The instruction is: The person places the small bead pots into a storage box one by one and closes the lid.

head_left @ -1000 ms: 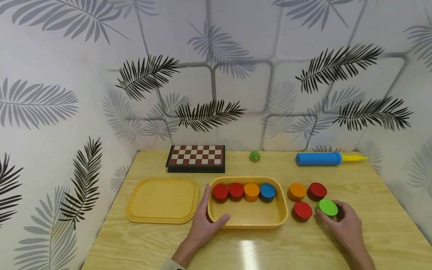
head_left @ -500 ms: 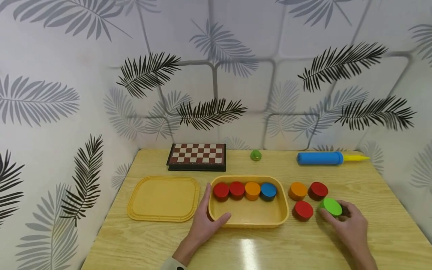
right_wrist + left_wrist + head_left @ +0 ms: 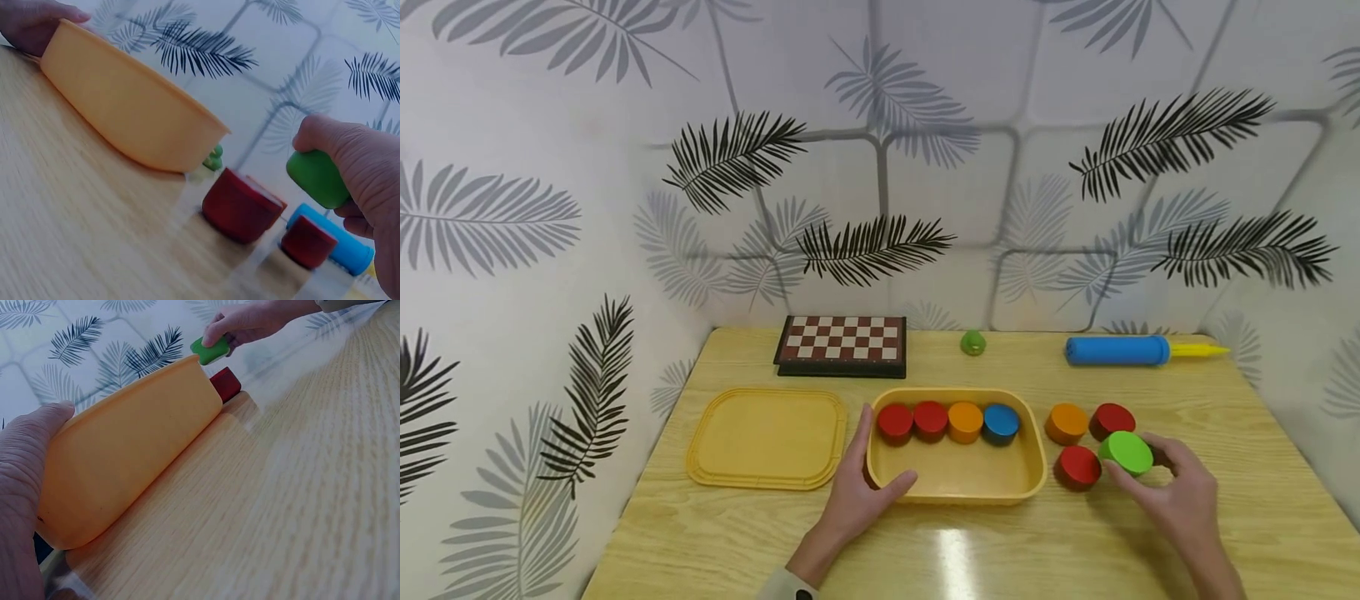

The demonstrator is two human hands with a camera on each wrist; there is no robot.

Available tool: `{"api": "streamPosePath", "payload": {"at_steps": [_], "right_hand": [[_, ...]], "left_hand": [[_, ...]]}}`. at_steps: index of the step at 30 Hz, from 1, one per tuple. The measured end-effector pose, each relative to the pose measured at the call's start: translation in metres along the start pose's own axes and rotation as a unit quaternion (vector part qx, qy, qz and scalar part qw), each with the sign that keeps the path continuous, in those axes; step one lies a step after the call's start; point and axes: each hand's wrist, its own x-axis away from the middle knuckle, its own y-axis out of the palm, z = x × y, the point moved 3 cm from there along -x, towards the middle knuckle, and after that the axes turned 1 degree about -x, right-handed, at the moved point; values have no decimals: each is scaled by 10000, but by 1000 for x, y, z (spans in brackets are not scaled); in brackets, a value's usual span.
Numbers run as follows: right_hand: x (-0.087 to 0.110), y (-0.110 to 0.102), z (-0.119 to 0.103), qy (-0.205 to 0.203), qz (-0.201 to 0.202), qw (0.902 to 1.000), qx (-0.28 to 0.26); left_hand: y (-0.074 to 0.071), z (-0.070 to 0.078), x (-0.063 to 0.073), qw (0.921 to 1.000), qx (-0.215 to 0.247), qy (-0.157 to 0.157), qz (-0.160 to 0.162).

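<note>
My right hand (image 3: 1180, 492) pinches a green round block (image 3: 1126, 452) between thumb and fingers. In the right wrist view the green block (image 3: 315, 178) is raised above the tabletop. My left hand (image 3: 861, 496) grips the left end of a yellow plastic box (image 3: 955, 492), its thumb over the front rim. Inside the box, along its back wall, sit two red round blocks (image 3: 896, 424), an orange one (image 3: 965, 422) and a blue one (image 3: 1001, 424). On the table right of the box stand an orange block (image 3: 1067, 424), a dark red block (image 3: 1112, 422) and a red block (image 3: 1078, 468).
A yellow lid (image 3: 767, 437) lies left of the box. Behind them are a folded checkered board (image 3: 841, 342), a small green figure (image 3: 973, 342) and a blue pump (image 3: 1117, 350) with a yellow nozzle (image 3: 1198, 350). Patterned walls (image 3: 880, 183) border the wooden table (image 3: 715, 542).
My right hand has lifted the green block off the table; the block now overlaps the gap between the red blocks. My left hand stays on the box. The head view has shifted slightly.
</note>
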Motion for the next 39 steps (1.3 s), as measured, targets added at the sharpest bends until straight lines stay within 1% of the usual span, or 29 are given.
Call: {"api": "streamPosePath", "payload": {"at_steps": [3,6,10,13,14,18,20,21,25,26,28,32,36,39], "right_hand": [[-4,4,-12,-229,-336,9992,-12],[-7,11,-27,-487,-651,9964,-226],[-11,23,-47,-769,-939,9908,-602],[-14,33,-61,-950,-1172,9856,-768],[-16,37,-66,-1011,-1269,9834,-818],[-19,56,-83,-1302,-1752,9711,-961],[-19,67,-91,-1453,-1988,9652,-886],[-19,73,-95,-1533,-2101,9618,-850],[-16,98,-107,-1763,-2594,9467,-736],[-15,104,-110,-1784,-2757,9417,-738],[-14,116,-115,-1728,-3068,9334,-693],[-10,138,-123,-1605,-3632,9161,-554],[-6,156,-130,-1687,-4017,8987,-499],[-3,167,-135,-1779,-4195,8891,-431]], "left_hand": [[0,0,-1,10000,-37,17,7],[0,0,-2,10000,-85,43,19],[-1,2,-2,9999,-122,50,44],[-1,4,-2,9998,-117,79,105],[-1,9,-2,9999,-93,30,115],[-6,36,1,9999,-9,-144,90],[-6,37,0,9997,-24,-252,71],[-6,34,0,9996,-74,-242,84],[-1,5,-2,9994,-249,-229,119],[-1,3,-1,9994,-270,-200,112],[-1,0,-1,9995,-263,-151,69],[-2,0,0,9997,-223,-23,14],[-3,2,0,9997,-235,-19,-11],[-3,3,1,9997,-260,-19,-11]]}}
